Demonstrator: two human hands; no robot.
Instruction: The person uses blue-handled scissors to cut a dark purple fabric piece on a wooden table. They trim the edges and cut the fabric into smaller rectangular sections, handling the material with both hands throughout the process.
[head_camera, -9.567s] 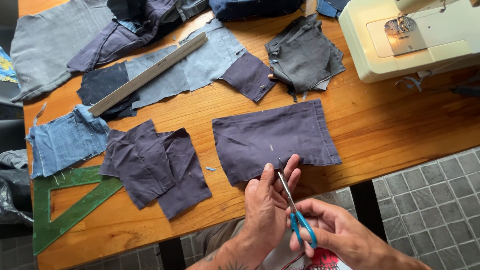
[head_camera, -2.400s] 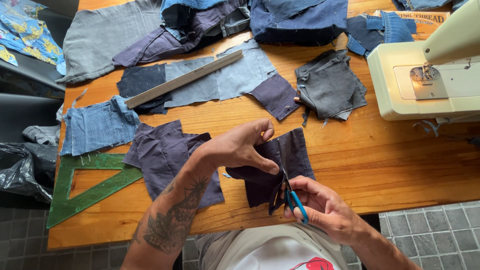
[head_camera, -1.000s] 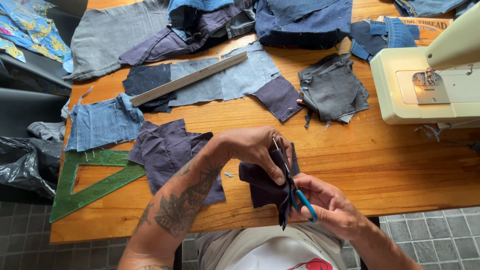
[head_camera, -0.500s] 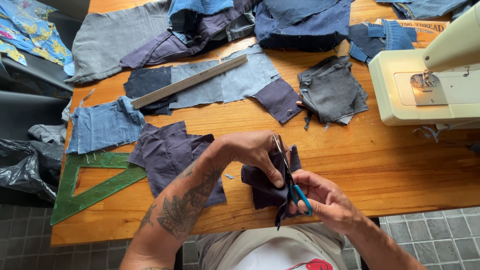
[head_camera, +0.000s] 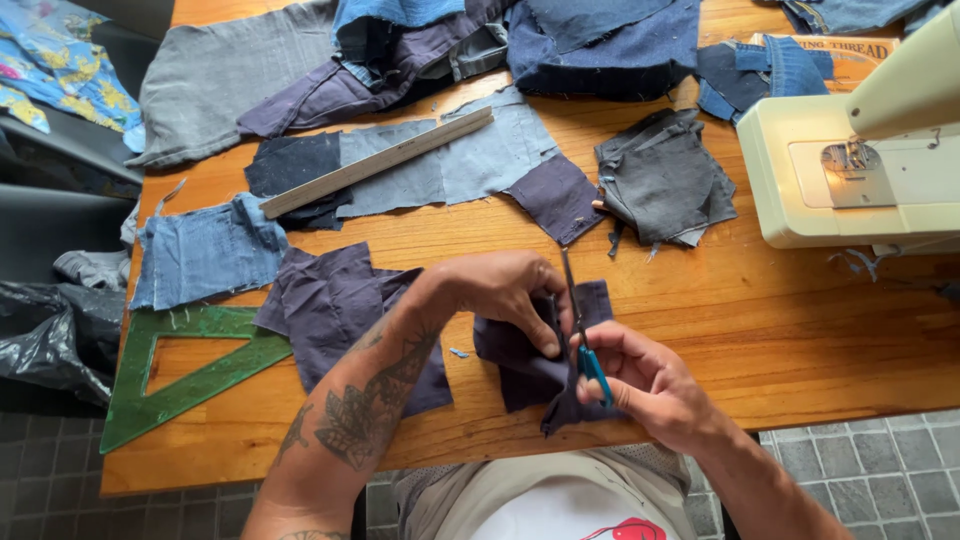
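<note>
My left hand (head_camera: 500, 292) grips a folded piece of dark navy cloth (head_camera: 520, 365) near the front edge of the wooden table (head_camera: 800, 330). My right hand (head_camera: 650, 385) holds blue-handled scissors (head_camera: 585, 335), blades pointing away from me, cutting along the cloth's upper part beside my left fingers. The cloth's lower part hangs over the table edge toward my lap.
A cream sewing machine (head_camera: 860, 170) stands at the right. Denim and dark cloth pieces lie across the table: a purple-navy stack (head_camera: 340, 310), a light blue piece (head_camera: 205, 250), a grey piece (head_camera: 665, 180). A wooden ruler (head_camera: 375, 165) and a green set square (head_camera: 170, 365) lie at the left.
The navy cloth, flat on the table earlier, is now folded and held by my left hand. The scissors have worked upward along it over the last second.
</note>
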